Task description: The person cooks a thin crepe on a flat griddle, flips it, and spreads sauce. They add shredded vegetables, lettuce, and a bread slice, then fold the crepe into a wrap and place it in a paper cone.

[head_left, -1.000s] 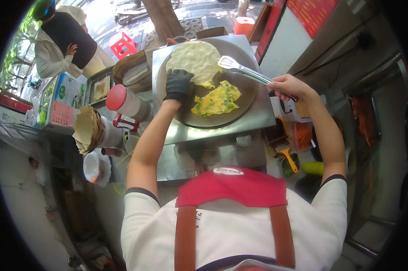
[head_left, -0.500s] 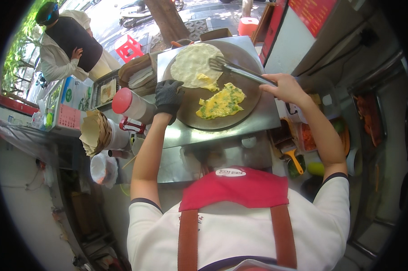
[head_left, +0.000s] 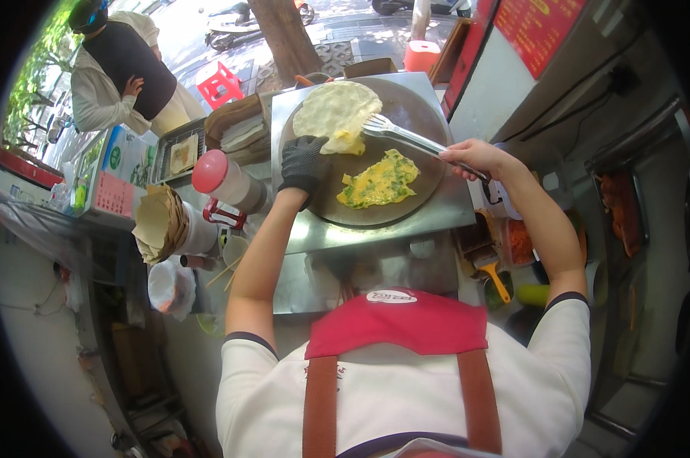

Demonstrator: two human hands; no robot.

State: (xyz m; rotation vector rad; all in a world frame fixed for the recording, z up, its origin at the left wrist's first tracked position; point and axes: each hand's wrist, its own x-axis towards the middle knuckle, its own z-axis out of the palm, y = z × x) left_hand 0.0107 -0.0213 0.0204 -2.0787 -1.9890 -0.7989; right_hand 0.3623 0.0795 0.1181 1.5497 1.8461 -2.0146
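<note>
A pale round flatbread [head_left: 333, 109] lies on the far left part of the round griddle [head_left: 429, 164], with yellow egg along its near edge. My left hand [head_left: 304, 166], in a dark glove, is closed at the flatbread's near left edge; its fingertips are partly hidden and seem to pinch that edge. My right hand [head_left: 476, 156], bare, is wrapped round the handle of metal tongs [head_left: 410, 137]. The slotted head of the tongs meets the flatbread's right edge. A piece of egg with green bits [head_left: 379, 181] lies nearer to me on the griddle, apart from both hands.
Left of the griddle stand a red-lidded container [head_left: 217, 174] and a stack of paper bags [head_left: 160, 229]. A yellow-handled brush [head_left: 495, 281] and a tub of orange shreds [head_left: 519, 243] are at the right. Across the counter stands a person [head_left: 127, 72] with folded arms, near a red stool [head_left: 220, 84].
My left hand has moved right, onto the flatbread's edge. My right hand has turned the tongs, so their head now looks pale and flat. The flatbread's near edge looks drawn in.
</note>
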